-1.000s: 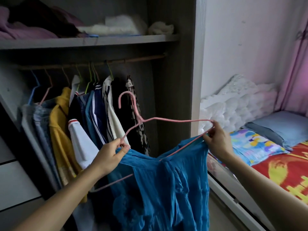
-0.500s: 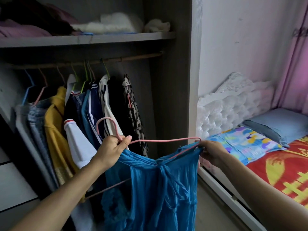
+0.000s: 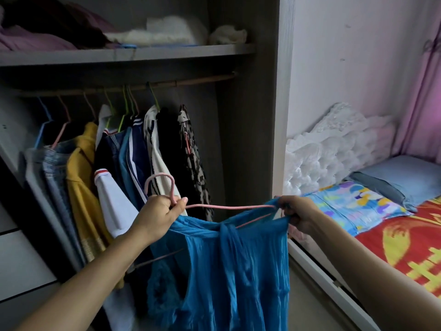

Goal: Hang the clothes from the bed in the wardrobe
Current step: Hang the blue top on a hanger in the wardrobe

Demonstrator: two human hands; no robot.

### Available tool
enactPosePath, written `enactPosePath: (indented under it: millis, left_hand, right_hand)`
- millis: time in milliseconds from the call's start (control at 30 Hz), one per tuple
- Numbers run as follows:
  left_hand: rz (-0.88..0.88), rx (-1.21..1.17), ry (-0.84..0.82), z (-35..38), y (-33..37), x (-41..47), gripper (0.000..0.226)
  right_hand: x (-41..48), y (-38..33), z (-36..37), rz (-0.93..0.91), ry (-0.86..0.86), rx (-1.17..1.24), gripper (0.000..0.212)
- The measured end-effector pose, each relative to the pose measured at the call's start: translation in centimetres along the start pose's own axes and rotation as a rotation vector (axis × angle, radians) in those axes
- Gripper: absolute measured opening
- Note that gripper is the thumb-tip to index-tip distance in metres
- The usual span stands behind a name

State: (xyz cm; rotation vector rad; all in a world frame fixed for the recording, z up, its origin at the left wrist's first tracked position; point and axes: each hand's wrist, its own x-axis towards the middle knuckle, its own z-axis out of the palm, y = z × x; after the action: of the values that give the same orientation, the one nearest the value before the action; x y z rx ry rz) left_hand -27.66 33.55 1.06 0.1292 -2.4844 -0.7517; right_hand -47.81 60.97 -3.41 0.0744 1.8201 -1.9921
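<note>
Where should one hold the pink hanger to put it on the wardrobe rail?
Grip the hanger at its neck, just under the hook, from below, as the left hand does. The hook rises clear above the hand, free to catch the rail. The right hand holds the blue garment.

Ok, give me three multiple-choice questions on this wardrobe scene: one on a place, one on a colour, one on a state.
1. Where is the pink hanger? A on the rail; B held in mid-air; C on the bed.
2. What colour is the garment held with it? A yellow; B black; C blue.
3. What is the right hand doing? A gripping the garment's edge; B hanging open; C resting on a pillow.
Answers: B, the left hand grips its neck; C, it is bright blue; A, its fingers curl round the garment.
</note>
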Motion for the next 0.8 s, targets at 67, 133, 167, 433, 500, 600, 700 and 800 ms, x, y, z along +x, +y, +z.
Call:
enactPosePath:
  millis: [67,133,167,433,500,600,700,800]
  left_hand:
    - [0.029,0.233,-0.022,-0.1,-0.2,-0.2,0.054]
    - [0.042,0.369,-0.039,0.3,-0.2,-0.5,0.047]
    - [0.031,0.357,-0.037,0.6,-0.2,-0.5,0.044]
    - [-0.058,-0.214,0.097,1.0,1.5,0.3,0.052]
    - [-0.044,-0.249,0.096,0.6,2.5,0.4,0.046]
    - [0.001,-0.283,0.077,0.8,3.5,1.0,0.038]
    - [0.017,-0.192,0.015,-0.2,1.4,1.1,0.03]
    - [-0.044,-0.046,0.045,-1.9,-2.4,0.5,0.021]
  right_hand:
    - [-1.0,-0.3,0.3,-0.094,0.021,-0.17,0.016]
    - [-2.3,-0.5,1.1,-0.224,-0.02,-0.29,0.013]
    - [-3.2,-0.7,1.6,-0.283,-0.109,-0.306,0.015]
    - [-6.9,-2.5,3.5,-0.983,0.229,-1.324,0.025]
    - [-7.0,-2.6,3.7,-1.039,0.098,-1.3,0.035]
    - [-7.5,-2.0,5.2,-1.076,-0.127,-1.262,0.034]
    - [-7.6,-2.4,4.9,-1.097,-0.025,-1.094,0.019]
    - [-7.4,-3.2,3.3,-1.011,0.092,-1.036,0.012]
